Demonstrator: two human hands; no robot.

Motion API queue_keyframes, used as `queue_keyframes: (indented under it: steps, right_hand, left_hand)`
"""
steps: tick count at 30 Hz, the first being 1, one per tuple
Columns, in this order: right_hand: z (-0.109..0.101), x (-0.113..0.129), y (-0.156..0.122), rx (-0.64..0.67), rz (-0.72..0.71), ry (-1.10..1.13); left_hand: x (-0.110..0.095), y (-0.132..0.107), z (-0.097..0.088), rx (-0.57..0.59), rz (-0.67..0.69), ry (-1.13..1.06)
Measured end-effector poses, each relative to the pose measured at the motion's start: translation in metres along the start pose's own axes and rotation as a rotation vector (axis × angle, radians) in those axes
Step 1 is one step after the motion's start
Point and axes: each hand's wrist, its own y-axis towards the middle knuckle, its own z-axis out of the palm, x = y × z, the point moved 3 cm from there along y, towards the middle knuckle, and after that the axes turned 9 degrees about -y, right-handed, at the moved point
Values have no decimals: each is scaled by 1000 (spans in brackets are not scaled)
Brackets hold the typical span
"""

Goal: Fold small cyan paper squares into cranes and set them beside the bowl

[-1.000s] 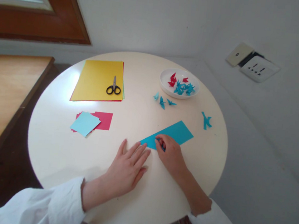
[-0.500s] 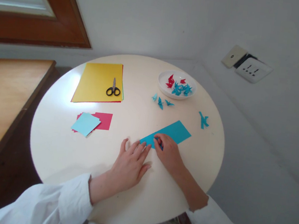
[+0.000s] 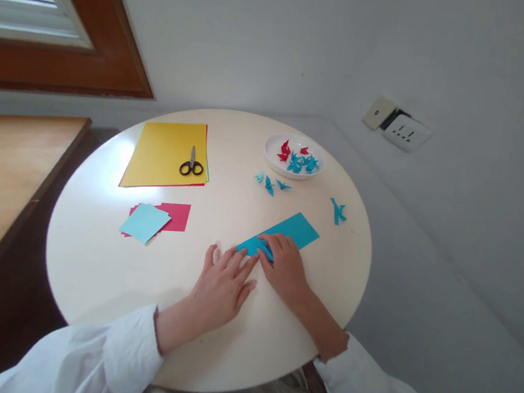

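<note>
A blue strip of paper (image 3: 297,227) lies slantwise on the table before me. My left hand (image 3: 223,285) rests flat with its fingers spread, the fingertips on the strip's near left end. My right hand (image 3: 284,266) is closed on the strip's near edge, where a bit of blue paper curls up under the fingers. Its palm side is hidden. Beyond the strip stand small folded paper cranes, two blue (image 3: 269,185) and one pale (image 3: 259,176).
A white dish (image 3: 270,159) holds red and blue cranes. Blue paper scraps (image 3: 338,211) lie at right. Black-handled scissors (image 3: 192,164) rest on yellow sheets (image 3: 163,150). Pale blue squares (image 3: 145,223) overlap red ones (image 3: 178,217) at left. The round table (image 3: 93,265) adjoins a wall.
My right fingers have shifted slightly on the strip, and a lifted blue edge now shows beneath them. My left hand stays put on the paper. The view has tilted and moved a little.
</note>
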Motion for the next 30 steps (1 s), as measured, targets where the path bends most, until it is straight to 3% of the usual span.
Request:
queue_keyframes:
  steps: [11,16,19,30]
  right_hand:
    - [-8,-6,-22,-26,58,-72]
    - [-12,6,-36,-190,-169,-119]
    - [-9,15,-41,-121,-255,-154]
    - [-11,17,-37,-30,-213,-152]
  left_hand:
    - [1,-1,2,-25,23,16]
    - [3,-2,5,-29,35,33]
    - [3,-2,6,-20,40,52]
    - [9,-10,-2,-90,-15,95]
